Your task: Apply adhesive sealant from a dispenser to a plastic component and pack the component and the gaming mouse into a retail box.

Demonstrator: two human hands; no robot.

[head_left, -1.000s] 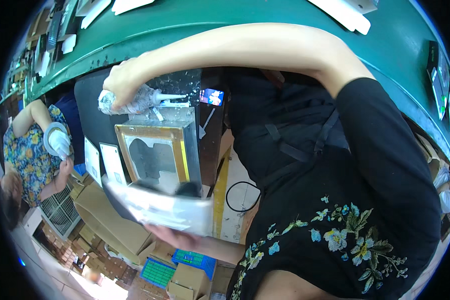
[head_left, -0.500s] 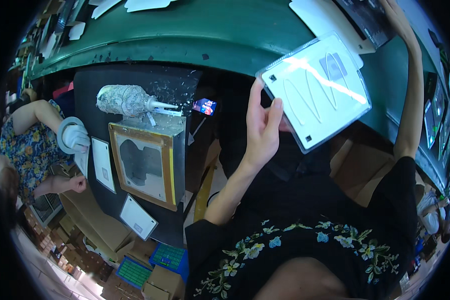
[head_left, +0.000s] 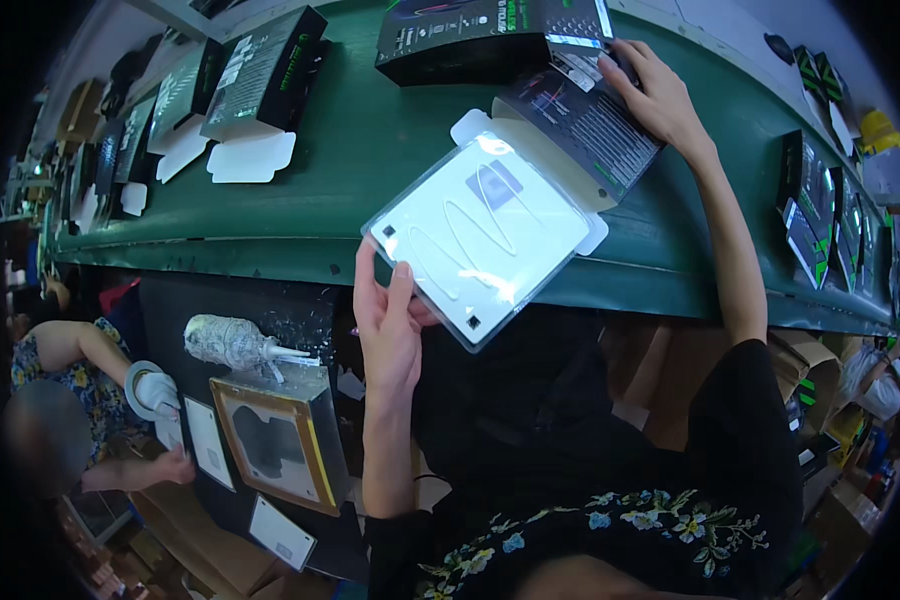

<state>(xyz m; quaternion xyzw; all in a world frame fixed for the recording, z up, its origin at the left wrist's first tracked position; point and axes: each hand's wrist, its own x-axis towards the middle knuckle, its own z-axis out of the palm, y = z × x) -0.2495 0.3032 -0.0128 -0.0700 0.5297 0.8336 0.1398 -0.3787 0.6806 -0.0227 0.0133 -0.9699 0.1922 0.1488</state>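
Observation:
My left hand pinches the lower left edge of a flat square white panel with a clear plastic rim. A zigzag line of clear, glue-like stuff runs across the panel's face, beside a grey square patch. My right hand grips the far end of a black printed carton on the green conveyor belt. The carton's white flaps are open toward me, and the panel covers part of them. A second black carton lies just beyond.
More open black cartons stand on the green belt at left, others at right. On a side table are a crusted nozzle bottle, a framed box and white panels. A co-worker's hand is at far left.
My view has swung toward the belt. The panel in my left hand has come over the belt near the open carton. My right hand stays on that carton, now in fuller view.

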